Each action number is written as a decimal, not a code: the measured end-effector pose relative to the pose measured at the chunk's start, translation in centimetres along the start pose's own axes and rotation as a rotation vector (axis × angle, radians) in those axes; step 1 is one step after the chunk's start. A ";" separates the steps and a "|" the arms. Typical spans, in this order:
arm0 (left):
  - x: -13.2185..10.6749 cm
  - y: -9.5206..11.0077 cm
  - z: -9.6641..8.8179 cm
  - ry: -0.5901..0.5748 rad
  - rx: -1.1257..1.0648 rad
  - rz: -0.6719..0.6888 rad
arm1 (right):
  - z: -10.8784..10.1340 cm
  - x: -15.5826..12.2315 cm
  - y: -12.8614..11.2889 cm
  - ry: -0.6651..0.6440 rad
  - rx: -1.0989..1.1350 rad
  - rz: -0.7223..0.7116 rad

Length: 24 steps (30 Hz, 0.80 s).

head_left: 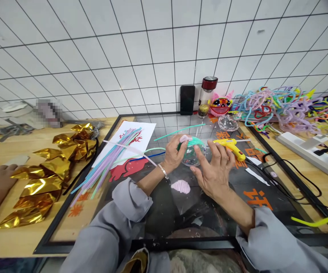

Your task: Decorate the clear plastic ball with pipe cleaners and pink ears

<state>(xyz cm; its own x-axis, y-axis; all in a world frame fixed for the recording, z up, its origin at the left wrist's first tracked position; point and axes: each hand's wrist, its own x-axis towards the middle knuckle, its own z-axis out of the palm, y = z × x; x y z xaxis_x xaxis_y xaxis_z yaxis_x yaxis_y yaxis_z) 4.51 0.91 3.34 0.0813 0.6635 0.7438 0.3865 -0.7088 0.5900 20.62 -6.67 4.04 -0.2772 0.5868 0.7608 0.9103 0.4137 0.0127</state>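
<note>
My left hand (175, 151) is closed on the side of a clear plastic ball (191, 158). Mint-green pipe cleaner strands (196, 141) curve over the ball's top, and a small pale pink piece (185, 138) lies by my left fingers. My right hand (216, 170) has its fingers spread, with the index fingertip against the ball's right side. Below the ball, a flat pink fuzzy shape (181, 186) rests on the dark glass-like board (164, 212). Just past my right fingers lies a yellow glue gun (234, 147).
Loose pipe cleaners (109, 159) lie across white paper (145, 131) and a red cutout (128, 168). Behind stand a phone (187, 99), a bottle (206, 96) and a clear half-shell (228, 123). A power strip (309, 151) and cables are right; gold foil (44, 182) and another person's hand (3, 174) are left.
</note>
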 end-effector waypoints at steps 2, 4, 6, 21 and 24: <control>0.0 0.2 -0.1 -0.014 0.003 -0.012 | 0.4 -0.1 -0.1 -0.063 0.008 0.014; 0.1 0.3 -0.3 -0.031 0.009 -0.026 | 0.6 -0.1 -0.1 -0.114 0.020 0.026; 0.1 0.4 -0.4 -0.046 0.015 -0.039 | 0.7 -0.1 -0.1 -0.136 0.029 0.041; 0.7 1.6 -0.8 -0.072 0.012 -0.037 | 0.6 0.3 -0.7 -0.192 0.019 0.046; 1.6 2.8 -1.1 -0.152 0.000 -0.056 | 0.6 0.3 -0.9 -0.215 0.029 0.043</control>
<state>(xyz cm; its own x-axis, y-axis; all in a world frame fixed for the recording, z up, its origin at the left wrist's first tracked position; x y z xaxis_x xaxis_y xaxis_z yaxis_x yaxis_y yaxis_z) 4.67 -0.31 6.50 0.1980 0.7307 0.6534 0.3941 -0.6697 0.6295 19.51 -6.45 3.85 -0.3003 0.7381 0.6042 0.9145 0.4029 -0.0376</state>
